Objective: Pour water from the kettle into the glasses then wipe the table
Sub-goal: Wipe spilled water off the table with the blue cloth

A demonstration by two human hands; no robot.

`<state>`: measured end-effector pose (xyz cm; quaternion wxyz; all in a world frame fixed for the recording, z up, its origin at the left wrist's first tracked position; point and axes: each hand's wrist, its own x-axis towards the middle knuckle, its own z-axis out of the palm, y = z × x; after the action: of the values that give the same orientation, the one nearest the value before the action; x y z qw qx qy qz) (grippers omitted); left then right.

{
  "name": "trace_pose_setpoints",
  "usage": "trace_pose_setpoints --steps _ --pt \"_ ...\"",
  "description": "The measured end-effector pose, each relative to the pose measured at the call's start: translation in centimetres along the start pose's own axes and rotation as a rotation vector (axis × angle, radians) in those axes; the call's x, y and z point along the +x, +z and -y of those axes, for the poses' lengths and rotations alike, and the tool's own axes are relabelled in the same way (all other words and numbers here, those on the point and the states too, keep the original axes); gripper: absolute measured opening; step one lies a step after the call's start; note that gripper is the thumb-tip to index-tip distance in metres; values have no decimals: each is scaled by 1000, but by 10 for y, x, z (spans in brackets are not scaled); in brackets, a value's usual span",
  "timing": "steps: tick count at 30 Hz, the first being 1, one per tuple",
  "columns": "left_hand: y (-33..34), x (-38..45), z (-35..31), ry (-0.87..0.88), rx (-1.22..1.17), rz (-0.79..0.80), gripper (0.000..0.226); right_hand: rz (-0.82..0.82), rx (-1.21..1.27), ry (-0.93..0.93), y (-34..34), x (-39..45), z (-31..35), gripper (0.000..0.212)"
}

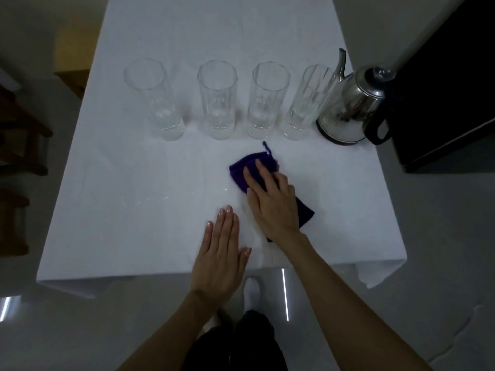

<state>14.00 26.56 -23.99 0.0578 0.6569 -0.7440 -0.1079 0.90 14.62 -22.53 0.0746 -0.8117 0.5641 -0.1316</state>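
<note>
right hand (270, 199) presses flat on the purple knitted cloth (242, 171); left hand (222, 247) lies flat, empty, on the white-covered counter (120, 223). a far sweep could topple the tall clear glasses (217, 100).

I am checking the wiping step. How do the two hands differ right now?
The right hand presses flat on the purple cloth; the left hand lies flat on the bare white table. The right hand reaches farther from the person, toward the glasses; the left hand stays near the table's front edge. Both are open, palms down.
</note>
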Motion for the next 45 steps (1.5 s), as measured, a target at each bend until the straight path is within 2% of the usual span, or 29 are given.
trace_pose_setpoints --steps 5,10,13,15,19,22,24,27,31,34,36,38,45 --pt "-3 0 -1 5 -18 -9 64 -6 -63 10 -16 -58 -46 51" --pt "-2 0 -2 -8 -41 -9 64 -106 -132 466 -29 -46 -97 54" --pt "-2 1 -3 -15 -33 -15 63 -149 -120 580 -20 0 -86 49" --pt "0 1 -3 -17 -26 -12 64 -104 -107 503 -11 25 -61 49" --pt "3 1 -2 -42 -20 0 64 -33 -40 117 2 33 -13 50" --pt "0 0 -2 -36 -25 7 64 16 -1 -142 -4 -1 -13 49" --pt "-1 0 -2 -22 -31 -7 63 64 -16 -205 -13 -31 -33 49" --pt "-3 0 -2 -6 -59 -19 63 41 -62 -96 -32 -62 -76 49" --pt "-12 -5 5 -25 -105 -55 61 -117 -121 331 -37 -57 -116 45" --pt "-20 -14 30 -153 -73 -107 61 -197 -115 600 -23 -22 -101 43" --pt "-23 -22 50 -247 -54 -125 62 -209 -101 673 -12 2 -78 44" --pt "-23 -27 62 -273 -60 -128 63 -210 -87 633 -2 21 -50 45" --pt "-18 -27 63 -274 -45 -142 61 -82 33 209 23 54 42 52"
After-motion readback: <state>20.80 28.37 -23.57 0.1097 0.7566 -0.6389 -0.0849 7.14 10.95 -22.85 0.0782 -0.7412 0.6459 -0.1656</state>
